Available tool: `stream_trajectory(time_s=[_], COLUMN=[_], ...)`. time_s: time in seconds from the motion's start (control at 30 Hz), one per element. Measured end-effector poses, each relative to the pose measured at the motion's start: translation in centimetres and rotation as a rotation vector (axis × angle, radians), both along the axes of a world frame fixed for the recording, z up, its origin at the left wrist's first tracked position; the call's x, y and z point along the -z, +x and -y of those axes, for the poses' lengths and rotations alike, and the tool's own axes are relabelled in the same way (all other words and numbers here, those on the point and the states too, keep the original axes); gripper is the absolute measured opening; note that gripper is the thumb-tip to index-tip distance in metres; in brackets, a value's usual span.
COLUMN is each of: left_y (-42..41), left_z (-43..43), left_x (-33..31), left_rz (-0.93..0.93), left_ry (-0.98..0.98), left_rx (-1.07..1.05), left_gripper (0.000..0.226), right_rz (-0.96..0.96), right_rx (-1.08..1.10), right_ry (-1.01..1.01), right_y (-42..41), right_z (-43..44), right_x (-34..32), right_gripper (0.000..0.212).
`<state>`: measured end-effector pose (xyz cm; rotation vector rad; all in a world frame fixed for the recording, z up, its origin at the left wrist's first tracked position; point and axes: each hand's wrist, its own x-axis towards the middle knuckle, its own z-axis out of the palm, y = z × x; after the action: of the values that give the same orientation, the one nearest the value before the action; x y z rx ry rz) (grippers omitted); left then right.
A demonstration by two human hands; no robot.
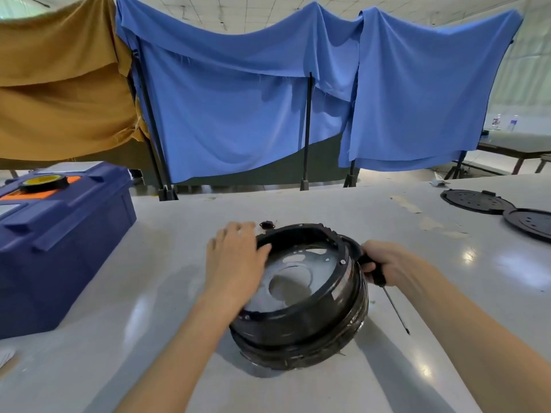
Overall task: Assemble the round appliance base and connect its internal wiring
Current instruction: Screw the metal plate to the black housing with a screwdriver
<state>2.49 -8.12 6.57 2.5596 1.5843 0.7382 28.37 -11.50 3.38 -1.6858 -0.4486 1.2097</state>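
Observation:
A round black appliance base (310, 317) lies tilted on the white table (149, 293), its open side up, showing a silvery inner plate with a round hole (293, 281). My left hand (235, 257) rests on the base's left rim, thumb hooked over the edge. My right hand (384, 265) sits against the right rim and grips a black-handled screwdriver (387, 290), whose thin shaft points down and to the right. A small dark part (267, 225) lies on the table just behind the base. No wiring is visible.
A dark blue toolbox (59, 242) with a tape roll (43, 181) on its lid stands at the left. Two black round plates (477, 201) (530, 222) lie at the far right. Blue and tan cloths (238, 99) hang on frames behind the table.

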Motion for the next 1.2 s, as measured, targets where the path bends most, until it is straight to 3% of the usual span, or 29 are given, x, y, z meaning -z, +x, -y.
stream_trajectory(time_s=[0.1, 0.2, 0.3, 0.43, 0.63, 0.8, 1.0, 1.2], left_y=[-1.3, -1.5, -1.2, -1.2, -2.1, -2.9, -3.3, -2.4], left_z=[-3.5, -4.9, -5.0, -4.5, -4.2, -4.4, -5.0, -5.9], left_x=[2.2, 3.7, 3.9, 3.2, 3.6, 3.9, 3.2, 2.5], left_rz=[-0.094, 0.002, -0.001, -0.16, -0.269, -0.261, -0.391, -0.411], left_ry=[-0.24, -0.373, -0.328, -0.18, -0.15, -0.153, -0.178, -0.208], left_rx=[-0.12, -0.128, -0.132, -0.162, -0.186, -0.19, -0.192, -0.143], left_gripper=[0.055, 0.039, 0.038, 0.043, 0.037, 0.037, 0.04, 0.041], right_rz=[0.127, 0.19, 0.182, 0.044, 0.177, 0.254, 0.296, 0.353], right_rx=[-0.065, -0.101, -0.079, -0.06, -0.267, -0.361, -0.378, -0.399], right_ry=[-0.066, -0.094, -0.072, -0.003, -0.025, -0.027, -0.028, -0.033], right_y=[0.7, 0.7, 0.7, 0.7, -0.1, -0.9, -1.0, -0.9], right_z=[-0.2, -0.3, -0.4, -0.4, -0.9, -1.3, -1.5, -2.3], right_x=[0.6, 0.9, 1.5, 1.4, 0.9, 0.6, 0.7, 0.9], right_gripper=[0.035, 0.031, 0.032, 0.034, 0.059, 0.059, 0.028, 0.02])
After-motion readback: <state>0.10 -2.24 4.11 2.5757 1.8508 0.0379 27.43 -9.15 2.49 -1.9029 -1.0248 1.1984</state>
